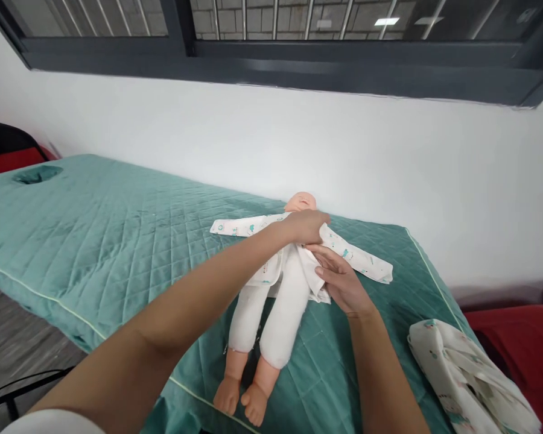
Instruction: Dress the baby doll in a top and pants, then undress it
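Observation:
A baby doll [286,313] lies on its back, its head by the wall and its bare feet towards me. Around its upper body is a white baby shirt [366,263] with small green prints, both sleeves spread out sideways. Reaching across the chest, my left hand [306,226] is closed on the shirt near the neck, though its fingertips are partly hidden. Just below, my right hand [340,281] pinches the edge of the shirt's front between thumb and fingers. The shirt front lies partly open over the doll's white cloth body and legs.
The doll lies on a bed with a green quilted cover [117,241], which has a face hole [38,175] at its far left. Folded printed cloth [470,380] lies at the right edge, beside a red chair [520,337]. A white wall [389,157] borders the bed's far side.

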A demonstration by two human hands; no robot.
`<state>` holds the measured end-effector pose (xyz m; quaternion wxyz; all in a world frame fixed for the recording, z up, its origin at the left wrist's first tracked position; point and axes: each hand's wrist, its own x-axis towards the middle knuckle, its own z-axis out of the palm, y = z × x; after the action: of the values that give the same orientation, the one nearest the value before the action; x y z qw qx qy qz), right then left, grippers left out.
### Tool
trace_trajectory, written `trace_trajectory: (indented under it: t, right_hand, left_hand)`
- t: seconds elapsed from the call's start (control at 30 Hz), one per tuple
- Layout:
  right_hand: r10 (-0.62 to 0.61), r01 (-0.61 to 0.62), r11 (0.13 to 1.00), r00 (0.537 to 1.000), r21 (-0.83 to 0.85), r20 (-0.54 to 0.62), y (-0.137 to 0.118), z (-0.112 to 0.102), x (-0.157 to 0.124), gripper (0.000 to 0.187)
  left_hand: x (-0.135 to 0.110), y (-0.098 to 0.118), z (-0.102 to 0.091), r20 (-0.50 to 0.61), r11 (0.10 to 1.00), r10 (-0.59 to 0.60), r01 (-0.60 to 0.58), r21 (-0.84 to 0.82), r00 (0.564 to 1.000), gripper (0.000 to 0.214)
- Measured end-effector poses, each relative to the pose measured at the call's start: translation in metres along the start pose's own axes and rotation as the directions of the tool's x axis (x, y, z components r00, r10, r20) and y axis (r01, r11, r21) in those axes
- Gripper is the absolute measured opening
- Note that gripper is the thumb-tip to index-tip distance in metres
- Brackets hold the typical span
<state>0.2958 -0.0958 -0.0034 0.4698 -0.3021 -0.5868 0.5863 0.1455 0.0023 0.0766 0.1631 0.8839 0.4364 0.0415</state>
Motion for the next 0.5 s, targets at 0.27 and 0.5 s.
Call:
trace_trajectory:
  t: [0.27, 0.5]
  right_hand:
    - [0.040, -0.061, 0.993, 0.981, 0.106, 0.192, -0.004, -0.002, -0.011, 0.041]
    - [-0.045, 0.049, 0.975, 0.999, 0.217, -0.027, -0.004, -0.009, -0.012, 0.032]
  left_hand:
    - [0.001, -0.016, 0.016, -0.478, 0.970, -0.179, 0.236, 0.060, 0.860, 0.038]
    - [-0.063, -0.055, 0.052, -0.736, 0.976, -0.197, 0.058, -0.210, 0.648, 0.030]
